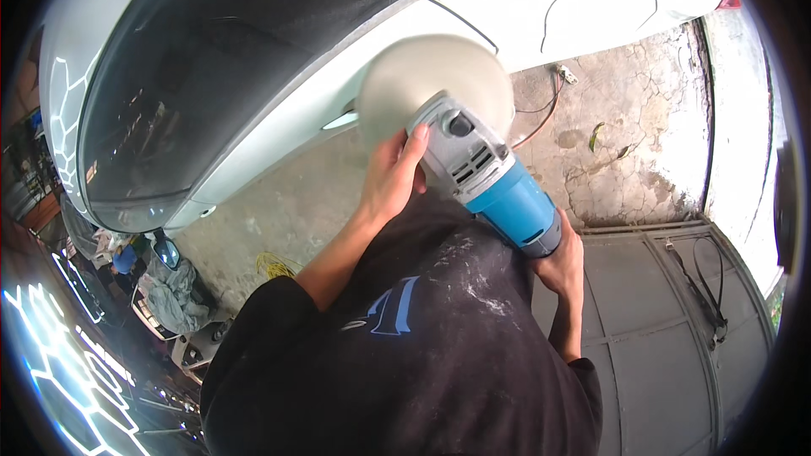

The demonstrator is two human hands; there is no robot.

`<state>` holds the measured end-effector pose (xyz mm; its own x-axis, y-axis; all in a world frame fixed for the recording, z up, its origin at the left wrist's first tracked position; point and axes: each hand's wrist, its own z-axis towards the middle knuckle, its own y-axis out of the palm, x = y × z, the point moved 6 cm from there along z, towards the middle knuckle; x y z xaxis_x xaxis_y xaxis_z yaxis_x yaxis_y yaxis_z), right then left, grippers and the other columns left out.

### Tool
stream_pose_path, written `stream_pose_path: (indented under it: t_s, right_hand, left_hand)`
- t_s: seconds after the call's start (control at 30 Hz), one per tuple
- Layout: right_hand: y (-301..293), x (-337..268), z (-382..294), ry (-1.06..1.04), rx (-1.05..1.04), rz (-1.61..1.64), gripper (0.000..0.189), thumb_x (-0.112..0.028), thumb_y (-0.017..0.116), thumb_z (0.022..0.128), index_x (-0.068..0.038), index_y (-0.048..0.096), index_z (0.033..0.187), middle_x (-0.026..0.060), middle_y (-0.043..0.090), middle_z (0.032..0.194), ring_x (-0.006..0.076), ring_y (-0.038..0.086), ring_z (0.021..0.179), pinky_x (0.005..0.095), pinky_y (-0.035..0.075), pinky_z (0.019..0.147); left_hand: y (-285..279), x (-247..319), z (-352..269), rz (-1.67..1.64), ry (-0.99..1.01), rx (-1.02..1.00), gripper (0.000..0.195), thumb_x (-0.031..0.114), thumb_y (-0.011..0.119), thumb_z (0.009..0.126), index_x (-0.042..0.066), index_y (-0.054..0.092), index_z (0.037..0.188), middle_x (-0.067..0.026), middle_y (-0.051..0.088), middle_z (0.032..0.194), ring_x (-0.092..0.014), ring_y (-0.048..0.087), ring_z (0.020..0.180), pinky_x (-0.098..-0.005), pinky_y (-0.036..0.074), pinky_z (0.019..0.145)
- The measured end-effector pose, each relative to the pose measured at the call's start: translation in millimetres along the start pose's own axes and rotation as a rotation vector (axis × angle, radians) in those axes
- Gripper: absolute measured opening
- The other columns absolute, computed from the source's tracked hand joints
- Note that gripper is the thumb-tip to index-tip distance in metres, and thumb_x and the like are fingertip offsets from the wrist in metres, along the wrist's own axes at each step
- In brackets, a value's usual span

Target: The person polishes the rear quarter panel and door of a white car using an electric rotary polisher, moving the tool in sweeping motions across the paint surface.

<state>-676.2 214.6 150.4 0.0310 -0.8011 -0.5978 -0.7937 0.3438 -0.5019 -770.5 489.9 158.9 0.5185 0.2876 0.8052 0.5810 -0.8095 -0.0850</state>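
Observation:
A blue and silver rotary polisher (pixel 514 197) lies slantwise across the front of my body. My left hand (pixel 394 172) grips the side of its metal head, the thumb lying along the housing; what the fingers hold underneath is hidden. My right hand (pixel 562 259) is closed around the dark rear end of the tool. A large pale round pad (pixel 437 63) sits at the tool's head, its surface blurred. Behind the pad stretches the side of a white car (pixel 279 120), close to or against the pad; contact cannot be made out. The car's dark window glass (pixel 209 76) is at upper left.
Cracked concrete floor (pixel 621 139) shows beyond the car, with a cable and plug (pixel 566 74) on it. A grey metal gate (pixel 646 304) stands at right. Yellow cord (pixel 275 265) and a plastic-covered heap (pixel 174 297) are at lower left.

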Motion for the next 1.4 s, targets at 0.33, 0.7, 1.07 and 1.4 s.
stream_pose_path:
  t_s: [0.33,0.7,1.07,1.4]
  right_hand:
    - [1,-11,-6,0.077,0.102,0.164,0.058,-0.005,0.070,0.058,-0.001,0.055,0.114,0.0164,0.067,0.097,0.0262,0.065,0.091,0.0335,0.049,0.084]
    - [37,-10,-14,0.080,0.167,0.251,0.053,-0.007,0.070,0.056,0.002,0.058,0.108,0.0092,0.066,0.090,0.0179,0.061,0.082,0.0301,0.048,0.078]
    - [170,-47,-13,-0.142,0.024,-0.052,0.072,-0.013,0.070,0.059,-0.007,0.051,0.128,0.0231,0.067,0.097,0.0394,0.064,0.094,0.0422,0.050,0.083]
    - [263,-119,37,-0.422,-0.238,-0.367,0.075,-0.011,0.065,0.058,-0.014,0.048,0.130,0.0206,0.065,0.075,0.0397,0.065,0.077,0.0461,0.050,0.071]
  left_hand:
    - [12,26,26,0.073,0.082,-0.092,0.052,0.049,0.051,0.095,-0.001,0.064,0.092,-0.0027,0.053,0.062,-0.012,0.052,0.051,-0.0272,0.042,0.044]
    - [5,40,41,0.317,0.360,-0.064,0.064,0.058,0.050,0.090,-0.002,0.063,0.072,-0.0133,0.055,0.055,-0.024,0.058,0.055,-0.0379,0.045,0.056]
    - [-162,-104,-47,-0.031,0.023,0.194,0.058,0.055,0.047,0.094,0.000,0.063,0.098,-0.0044,0.058,0.066,-0.011,0.052,0.050,-0.0259,0.041,0.047]
    - [-267,-206,-117,-0.378,-0.114,0.614,0.088,0.074,0.023,0.091,0.005,0.033,0.144,-0.0134,0.048,0.138,-0.024,0.052,0.116,-0.0377,0.043,0.091]
